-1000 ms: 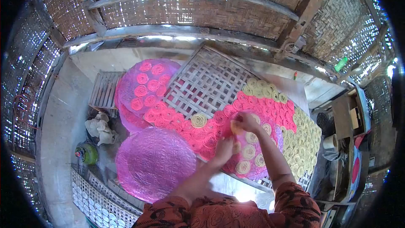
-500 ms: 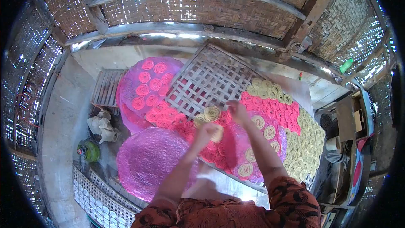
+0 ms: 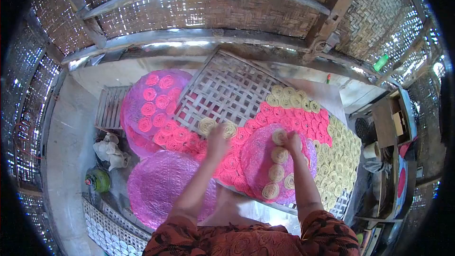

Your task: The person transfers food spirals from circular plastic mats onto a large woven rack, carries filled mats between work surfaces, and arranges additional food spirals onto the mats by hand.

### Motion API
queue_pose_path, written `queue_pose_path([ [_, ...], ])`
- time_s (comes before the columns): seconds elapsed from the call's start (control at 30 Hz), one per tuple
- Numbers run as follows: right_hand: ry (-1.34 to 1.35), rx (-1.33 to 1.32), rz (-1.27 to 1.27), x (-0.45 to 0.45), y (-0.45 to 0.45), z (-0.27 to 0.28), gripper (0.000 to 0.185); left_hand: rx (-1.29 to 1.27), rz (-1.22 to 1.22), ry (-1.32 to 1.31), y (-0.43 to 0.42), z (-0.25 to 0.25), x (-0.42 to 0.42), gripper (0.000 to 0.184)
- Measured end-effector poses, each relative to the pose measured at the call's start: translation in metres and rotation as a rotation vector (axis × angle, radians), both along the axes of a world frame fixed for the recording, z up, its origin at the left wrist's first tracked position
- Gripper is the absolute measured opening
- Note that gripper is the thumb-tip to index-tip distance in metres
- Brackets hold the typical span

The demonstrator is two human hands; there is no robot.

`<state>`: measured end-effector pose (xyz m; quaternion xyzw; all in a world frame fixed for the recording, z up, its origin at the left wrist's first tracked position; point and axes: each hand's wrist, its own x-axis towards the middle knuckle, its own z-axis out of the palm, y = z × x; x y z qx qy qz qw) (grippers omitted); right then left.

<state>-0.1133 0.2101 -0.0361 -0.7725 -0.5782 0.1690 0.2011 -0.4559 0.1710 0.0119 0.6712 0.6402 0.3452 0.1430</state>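
Note:
My left hand is over the near edge of the woven bamboo rack, smeared by motion; whether it holds anything is unclear. Just beyond its fingers lie two cream noodle-like coils, one to the left and one to the right. My right hand has its fingers closed at the edge of a cream coil on a round pink-purple sheet. More cream coils run down that sheet toward me, some partly behind my right forearm.
Pink coils cover the rack's middle, and cream coils its right side. Another round sheet holding pink coils lies at back left. A bare purple sheet is at front left. A green gas cylinder stands on the floor.
My left hand has moved left with its wrist turned; the cream coil it held no longer shows. My right hand has moved right and nearer, from the rack onto the cream coils. The view has shifted slightly.

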Motion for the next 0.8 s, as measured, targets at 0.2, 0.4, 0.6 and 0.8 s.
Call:
queue_pose_path([
  [0.2,0.438,0.114,0.059,-0.044,0.029,0.037,0.026,-0.199,-0.593,-0.268,-0.103,-0.019,0.133,0.024],
  [0.4,1.201,-0.067,0.151,-0.129,0.062,0.067,0.021,-0.348,-0.505,0.181,-0.108,-0.026,0.156,0.049],
  [0.6,0.576,0.160,0.470,-0.135,0.063,0.012,0.027,-0.249,-0.610,0.262,-0.115,-0.085,0.172,0.050],
  [0.8,-0.108,-0.214,0.568,-0.013,-0.036,0.052,0.032,-0.343,-0.501,-0.029,-0.112,-0.037,0.165,0.029],
])
